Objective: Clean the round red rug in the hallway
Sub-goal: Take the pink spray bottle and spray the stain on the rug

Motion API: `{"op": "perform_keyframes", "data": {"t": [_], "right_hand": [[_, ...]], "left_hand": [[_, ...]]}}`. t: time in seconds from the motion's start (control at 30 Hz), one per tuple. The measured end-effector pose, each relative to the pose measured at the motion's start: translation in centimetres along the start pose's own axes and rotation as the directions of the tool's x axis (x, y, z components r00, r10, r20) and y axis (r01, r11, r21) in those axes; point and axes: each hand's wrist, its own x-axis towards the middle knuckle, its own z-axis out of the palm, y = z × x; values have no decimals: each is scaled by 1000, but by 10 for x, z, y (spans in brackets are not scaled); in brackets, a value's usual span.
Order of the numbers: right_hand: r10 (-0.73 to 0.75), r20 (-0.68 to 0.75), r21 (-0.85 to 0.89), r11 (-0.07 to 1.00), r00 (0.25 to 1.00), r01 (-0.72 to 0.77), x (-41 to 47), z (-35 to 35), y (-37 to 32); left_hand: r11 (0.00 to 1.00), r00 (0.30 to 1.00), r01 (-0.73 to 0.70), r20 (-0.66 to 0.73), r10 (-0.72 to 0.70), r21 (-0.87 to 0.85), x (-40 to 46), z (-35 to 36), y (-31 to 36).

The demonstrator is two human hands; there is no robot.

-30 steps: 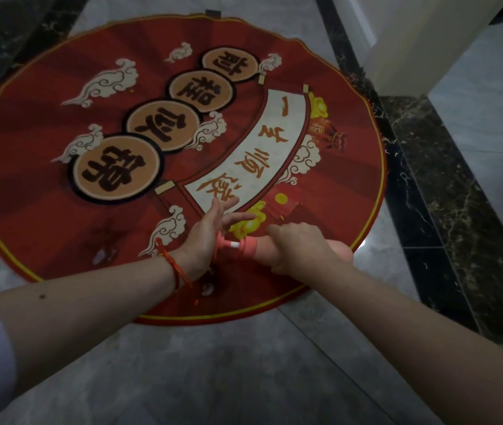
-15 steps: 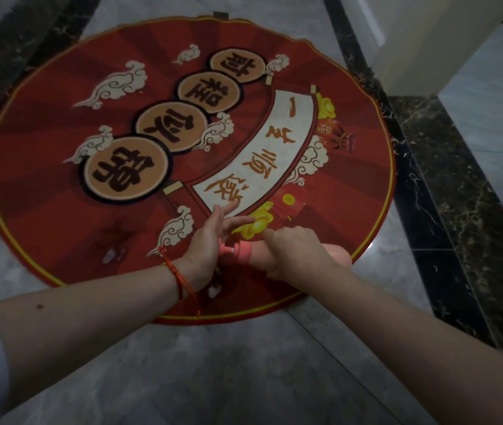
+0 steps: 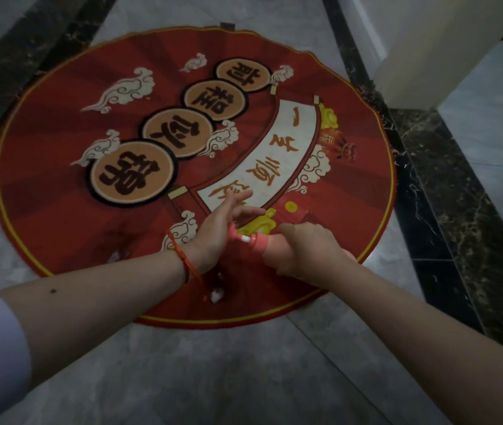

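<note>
Two pale scraps (image 3: 217, 295) lie on the rug's (image 3: 60, 191) near edge, under the hands. The right hand (image 3: 308, 250) wraps a pink bottle (image 3: 259, 244) held level; the left hand (image 3: 213, 231) pinches its cap end, fingers fanned. Likely uncapping — steady the bottle, twist gently, then aim low at the scraps — not the far clouds.

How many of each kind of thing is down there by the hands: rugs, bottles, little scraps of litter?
Round red rug: 1
Pink bottle, gripped by the right hand, with the left hand at its tip: 1
Pale scraps of litter on the rug: 2 that I can make out
Total: 4
</note>
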Motion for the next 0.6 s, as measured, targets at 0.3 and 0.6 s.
{"op": "perform_keyframes", "data": {"t": [0.3,0.6], "right_hand": [[0,-3,191,982,1000,1,3,-8,7],[-34,18,169,985,999,30,0,-7,2]], "left_hand": [[969,994,-49,102,25,242,1,-8,19],[978,997,-32,78,16,206,3,-20,22]]}}
